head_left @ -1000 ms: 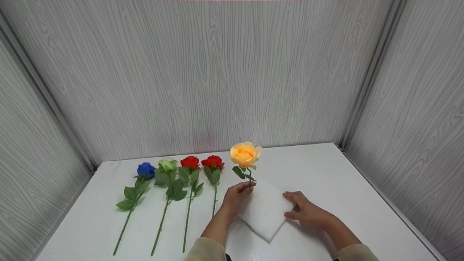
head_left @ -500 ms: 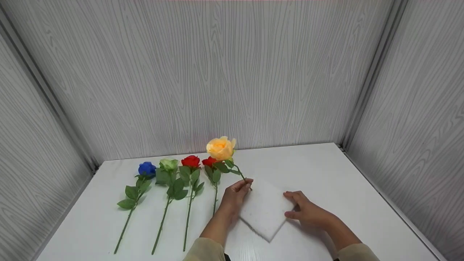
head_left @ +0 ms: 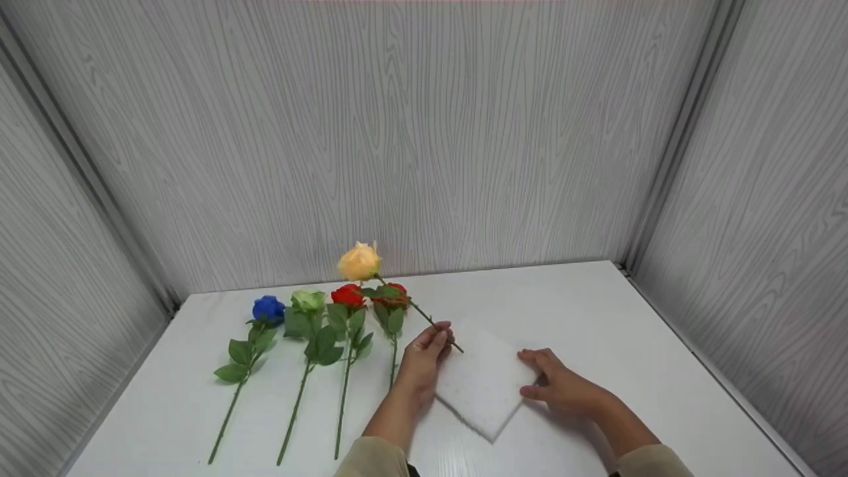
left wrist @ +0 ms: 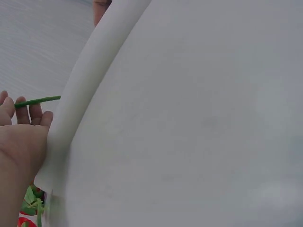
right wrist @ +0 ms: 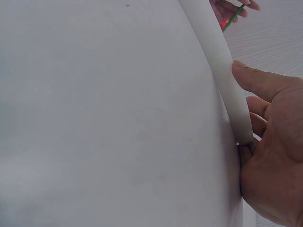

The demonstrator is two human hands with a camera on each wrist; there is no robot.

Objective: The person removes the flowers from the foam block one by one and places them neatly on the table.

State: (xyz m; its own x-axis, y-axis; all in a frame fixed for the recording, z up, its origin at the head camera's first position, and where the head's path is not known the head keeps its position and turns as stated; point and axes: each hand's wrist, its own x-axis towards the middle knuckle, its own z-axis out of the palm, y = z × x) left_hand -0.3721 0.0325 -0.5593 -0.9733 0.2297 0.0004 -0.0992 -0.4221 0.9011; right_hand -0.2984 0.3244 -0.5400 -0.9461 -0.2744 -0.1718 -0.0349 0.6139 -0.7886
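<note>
My left hand pinches the green stem of a yellow-orange rose near its lower end. The rose slants up and to the left, its bloom above the red flowers in the head view. In the left wrist view the cut stem pokes out past the fingertips. A white square slab lies corner-on between both hands, its left edge beside the left hand. My right hand grips the slab's right corner, thumb and fingers at its edge; the right wrist view shows the thumb against the slab's side.
Left of the hands lie a blue rose, a pale green rose and two red roses, one red rose beside the other red rose. Grey wood-grain panels enclose the white table at back and sides.
The left hand has tilted the yellow-orange rose leftward, so its bloom has swung from above the slab to above the red roses. The right hand and slab have stayed put.
</note>
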